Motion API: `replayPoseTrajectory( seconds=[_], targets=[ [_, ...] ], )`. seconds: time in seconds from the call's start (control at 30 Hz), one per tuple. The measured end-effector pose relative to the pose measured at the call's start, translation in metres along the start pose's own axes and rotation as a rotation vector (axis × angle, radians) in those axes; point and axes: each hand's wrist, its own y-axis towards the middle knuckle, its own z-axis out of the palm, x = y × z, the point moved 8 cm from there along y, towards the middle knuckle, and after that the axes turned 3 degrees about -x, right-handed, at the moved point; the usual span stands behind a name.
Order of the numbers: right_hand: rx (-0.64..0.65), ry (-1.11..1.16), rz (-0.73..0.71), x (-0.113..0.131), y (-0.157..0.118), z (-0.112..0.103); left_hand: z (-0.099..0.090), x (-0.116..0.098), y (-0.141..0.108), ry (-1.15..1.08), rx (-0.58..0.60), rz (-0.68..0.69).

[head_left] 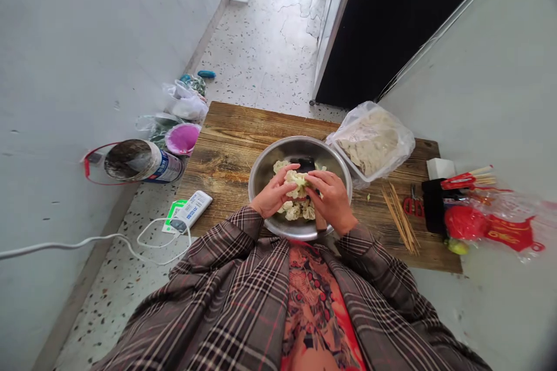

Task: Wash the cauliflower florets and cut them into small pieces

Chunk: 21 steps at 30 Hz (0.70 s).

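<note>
Over a steel bowl (pixel 257 177), both of my hands grip one piece of cauliflower (pixel 296 184). My left hand (pixel 275 192) holds its left side, with thumb and fingers around it. On the other side, the fingers of my right hand (pixel 331 197) are bent against its pale green stem. Several more cauliflower florets (pixel 292 210) lie in the bowl below. A knife shows in part there: its dark blade (pixel 304 165) lies behind my hands, and its wooden handle (pixel 321 221) rests near the front rim. The middle of the knife is hidden by my hands.
The bowl stands on a wooden table (pixel 226 139). To its right are a bagged tray (pixel 374 139), wooden skewers (pixel 399 217), red-handled scissors (pixel 413 203) and red packages (pixel 467 223). A white power bank (pixel 191 211) with a cable lies left. A paint bucket (pixel 143 161) stands by the wall.
</note>
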Motion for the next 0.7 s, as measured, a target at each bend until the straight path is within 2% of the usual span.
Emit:
replayPoseTrajectory(
  seconds=[0.1,0.33,0.5,0.7],
  targets=[
    [0.05,-0.116,-0.042,0.004,0.004,0.014,-0.002,-0.001,0.0,0.075,-0.039,0.028],
    [0.082,-0.231,-0.082,0.009,0.004,0.033,-0.018,0.002,-0.002,0.235,-0.253,0.081],
    [0.181,-0.338,-0.098,0.012,0.009,0.045,-0.016,0.0,-0.004,0.285,-0.216,0.074],
    [0.239,-0.445,-0.133,0.014,0.01,0.056,-0.018,-0.004,0.0,0.574,-0.15,0.128]
  ],
)
